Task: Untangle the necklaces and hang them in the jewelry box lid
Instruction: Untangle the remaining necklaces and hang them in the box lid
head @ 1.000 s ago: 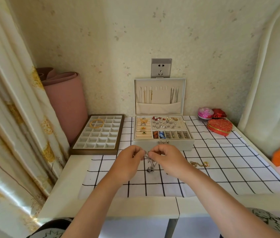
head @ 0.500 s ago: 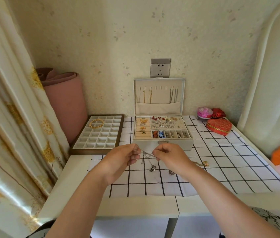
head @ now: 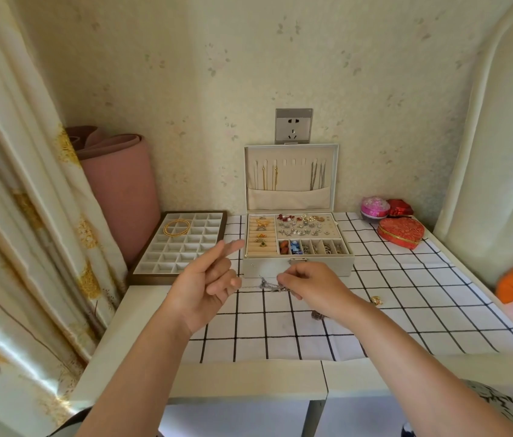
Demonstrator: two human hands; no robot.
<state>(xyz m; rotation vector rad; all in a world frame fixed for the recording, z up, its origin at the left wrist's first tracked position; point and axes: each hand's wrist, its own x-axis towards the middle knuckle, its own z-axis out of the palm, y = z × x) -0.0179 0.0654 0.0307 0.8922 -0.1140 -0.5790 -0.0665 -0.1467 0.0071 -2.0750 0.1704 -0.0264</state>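
A tangle of silver necklaces (head: 268, 283) hangs just above the checked cloth (head: 406, 298), in front of the jewelry box (head: 267, 269). My right hand (head: 315, 287) pinches the tangle at its right side. My left hand (head: 206, 279) is off to the left with the index finger pointing out and the other fingers curled; a thin chain runs taut from the tangle to those fingers. The open lid (head: 291, 151) stands upright with gold chains (head: 264, 178) and silver chains (head: 316, 176) hung on its hooks. A dark pendant (head: 316, 315) shows under my right wrist.
A small gold piece (head: 376, 300) lies on the cloth at the right. A compartment tray (head: 179, 263) holding gold bangles sits left of the box. A red heart-shaped box (head: 401, 236) and a pink round box (head: 374, 208) stand at the back right. A curtain (head: 28, 216) hangs at the left.
My left hand has pulled away to the left and risen, its index finger now straight, drawing a chain out of the tangle. My right hand stays at the tangle.
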